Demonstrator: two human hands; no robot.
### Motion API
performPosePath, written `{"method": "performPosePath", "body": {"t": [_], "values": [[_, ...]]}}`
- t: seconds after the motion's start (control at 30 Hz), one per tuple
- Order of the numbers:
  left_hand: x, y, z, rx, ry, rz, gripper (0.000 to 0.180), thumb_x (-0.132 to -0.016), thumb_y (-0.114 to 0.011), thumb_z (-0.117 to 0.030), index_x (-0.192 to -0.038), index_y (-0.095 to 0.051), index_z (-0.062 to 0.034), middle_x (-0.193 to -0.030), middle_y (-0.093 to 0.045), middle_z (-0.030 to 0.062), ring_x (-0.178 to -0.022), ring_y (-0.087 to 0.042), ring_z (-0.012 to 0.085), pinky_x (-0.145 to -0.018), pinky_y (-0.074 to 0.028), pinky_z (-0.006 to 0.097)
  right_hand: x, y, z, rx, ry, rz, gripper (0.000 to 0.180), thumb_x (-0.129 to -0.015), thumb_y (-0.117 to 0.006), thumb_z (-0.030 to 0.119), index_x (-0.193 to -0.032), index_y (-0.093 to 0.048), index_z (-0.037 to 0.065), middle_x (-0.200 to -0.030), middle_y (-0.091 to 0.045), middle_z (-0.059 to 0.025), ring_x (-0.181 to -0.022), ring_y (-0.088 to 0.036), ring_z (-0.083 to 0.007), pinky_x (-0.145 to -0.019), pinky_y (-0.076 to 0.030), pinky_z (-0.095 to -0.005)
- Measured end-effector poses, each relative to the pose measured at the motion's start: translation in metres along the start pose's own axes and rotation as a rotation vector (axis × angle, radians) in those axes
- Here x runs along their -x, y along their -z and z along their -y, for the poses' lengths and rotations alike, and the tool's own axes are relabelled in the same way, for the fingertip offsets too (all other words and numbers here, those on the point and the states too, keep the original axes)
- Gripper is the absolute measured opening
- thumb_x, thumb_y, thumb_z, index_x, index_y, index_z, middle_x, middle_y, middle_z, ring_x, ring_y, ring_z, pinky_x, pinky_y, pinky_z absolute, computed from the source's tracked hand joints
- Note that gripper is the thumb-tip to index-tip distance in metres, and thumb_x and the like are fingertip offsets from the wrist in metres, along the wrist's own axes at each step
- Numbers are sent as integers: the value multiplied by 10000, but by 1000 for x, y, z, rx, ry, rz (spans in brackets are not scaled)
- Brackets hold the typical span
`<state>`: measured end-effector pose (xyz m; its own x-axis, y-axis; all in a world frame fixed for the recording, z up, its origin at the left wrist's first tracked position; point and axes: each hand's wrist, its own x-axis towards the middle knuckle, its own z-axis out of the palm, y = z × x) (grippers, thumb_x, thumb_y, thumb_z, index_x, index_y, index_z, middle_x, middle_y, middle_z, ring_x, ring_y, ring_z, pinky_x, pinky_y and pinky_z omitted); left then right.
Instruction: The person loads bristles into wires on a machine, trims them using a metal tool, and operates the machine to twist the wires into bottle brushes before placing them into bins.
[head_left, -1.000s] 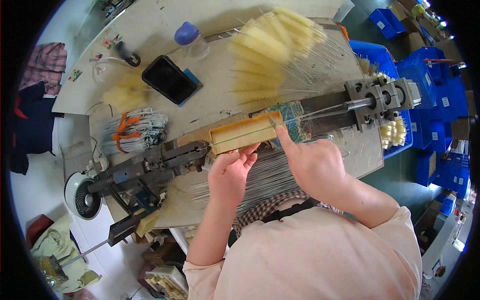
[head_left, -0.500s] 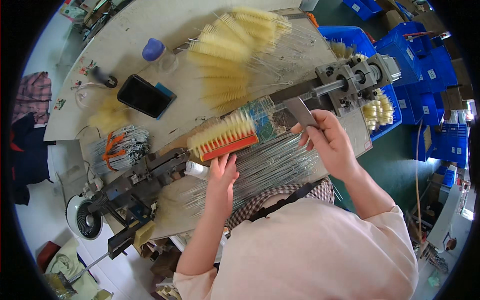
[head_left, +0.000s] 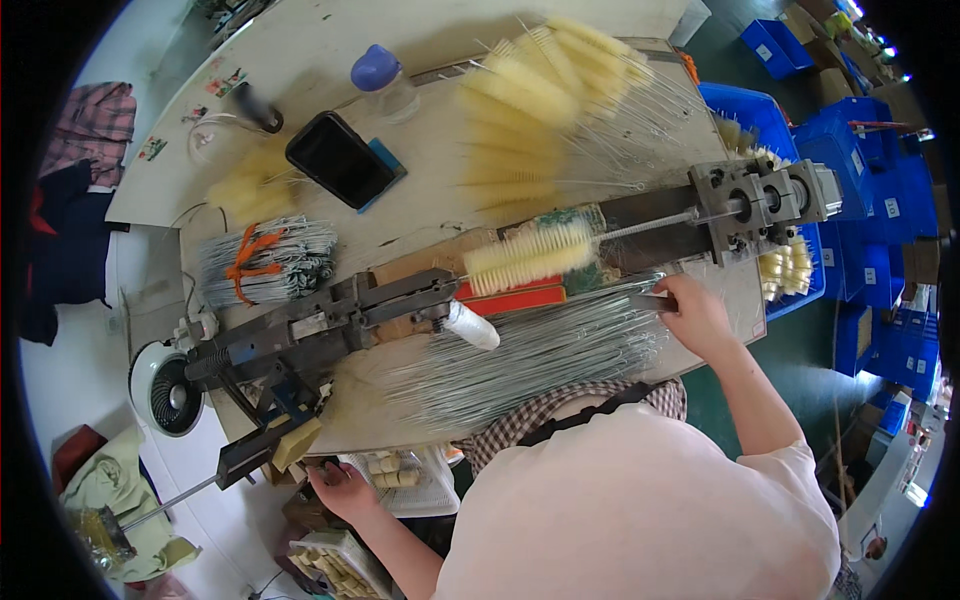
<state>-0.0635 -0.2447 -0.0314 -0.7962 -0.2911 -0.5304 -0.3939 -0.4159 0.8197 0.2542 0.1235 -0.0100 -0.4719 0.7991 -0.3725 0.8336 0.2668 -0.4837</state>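
Observation:
A pale yellow bristle brush point(head_left: 528, 258) lies stretched along the bench machine, between the dark jaws point(head_left: 405, 295) and a long twisted wire point(head_left: 650, 226) that runs to the metal bearing blocks point(head_left: 760, 205). Just below the brush sits a red block with a yellow edge point(head_left: 515, 300). My right hand point(head_left: 695, 315) pinches a flat metal plate point(head_left: 655, 302) over the right end of a pile of thin wires point(head_left: 540, 355). Below the machine's left end, beside a yellow block point(head_left: 298, 442), my left hand point(head_left: 342, 492) has its fingers curled; what they hold is unclear.
Finished yellow brushes point(head_left: 530, 95) fan out at the back. A phone point(head_left: 342, 160), a purple-capped bottle point(head_left: 385, 85) and an orange-tied wire bundle point(head_left: 268, 262) lie on the left. Blue bins point(head_left: 745, 100) stand at right; a white basket point(head_left: 425, 485) is below the bench edge.
My left hand has left the red block and moved down left below the machine. My right hand lowered the metal plate to the wires. The flat bristle row has become a round, twisted brush.

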Motion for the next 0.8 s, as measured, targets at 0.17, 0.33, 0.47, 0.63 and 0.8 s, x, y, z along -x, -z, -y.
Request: {"method": "performPosePath", "body": {"t": [0.17, 0.33, 0.47, 0.63, 0.8], "values": [[-59, 27, -17, 43, -41, -32, 276, -898, -479, -347, -858, -500, -75, -814, -528, 25, -674, -440, 125, -579, -364, 246, -5, 4, -15, 369, -70, 85, 192, -697, -588, 105, -889, -594, 91, -899, -585, -95, -859, -573, -283, -713, -456, -391], [-85, 45, -29, -267, -279, -243, 343, -913, -439, -366, -739, -435, -71, -642, -444, 11, -551, -380, 123, -500, -332, 264, -4, 5, -45, 130, 17, 128, 156, -707, -584, 91, -863, -593, 83, -888, -580, -101, -836, -571, -292, -702, -455, -388], [-63, 32, 0, -231, -247, -153, 301, -913, -430, -345, -747, -442, -94, -656, -454, 9, -593, -421, 121, -534, -343, 250, 0, 9, -58, -66, 166, -76, 105, -772, -565, 98, -867, -569, 54, -791, -558, -82, -693, -573, -249, -627, -443, -334], [25, -33, 44, -19, 246, 495, 207, -880, -473, -267, -982, -519, -93, -843, -535, 42, -758, -501, 128, -662, -382, 253, 9, 57, -24, -1201, -45, -472, 167, -883, -509, 182, -936, -500, 23, -723, -468, -5, -518, -407, -84, -511, -326, -229], [163, -145, 57, -860, -655, 1642, 619, -681, -718, -218, -1202, -424, -62, -1190, -498, 92, -1084, -468, 256, -908, -344, 364, 24, 102, 99, -1171, 736, -238, 195, -833, -595, 209, -843, -519, 29, -644, -497, -28, -463, -406, -107, -455, -321, -233]]}}
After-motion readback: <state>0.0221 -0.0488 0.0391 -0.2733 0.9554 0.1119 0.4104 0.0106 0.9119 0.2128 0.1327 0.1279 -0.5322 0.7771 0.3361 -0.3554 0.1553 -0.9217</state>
